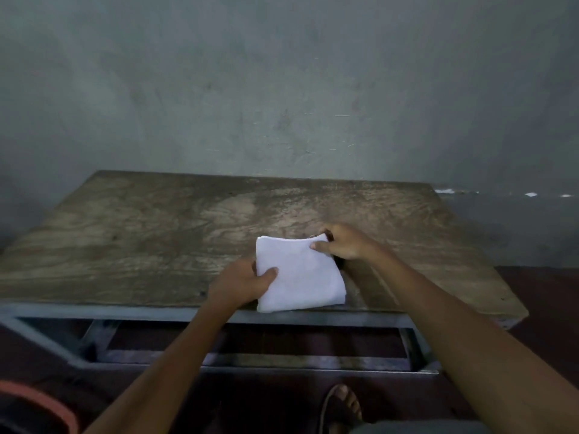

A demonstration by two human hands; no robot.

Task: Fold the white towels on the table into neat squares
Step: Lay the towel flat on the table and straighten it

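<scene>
The left hand (241, 281) grips the near left edge of the towel (299, 274), thumb lying on top and the other fingers tucked underneath, out of sight. The white towel, folded into a rough square, rests on the worn wooden table (156, 233) at its front edge. The right hand (343, 242) pinches the towel's far right corner between thumb and curled fingers. A sandalled foot (343, 405) shows below the table frame.

Dim, soft, slightly blurred picture with darkened, bowed edges
</scene>
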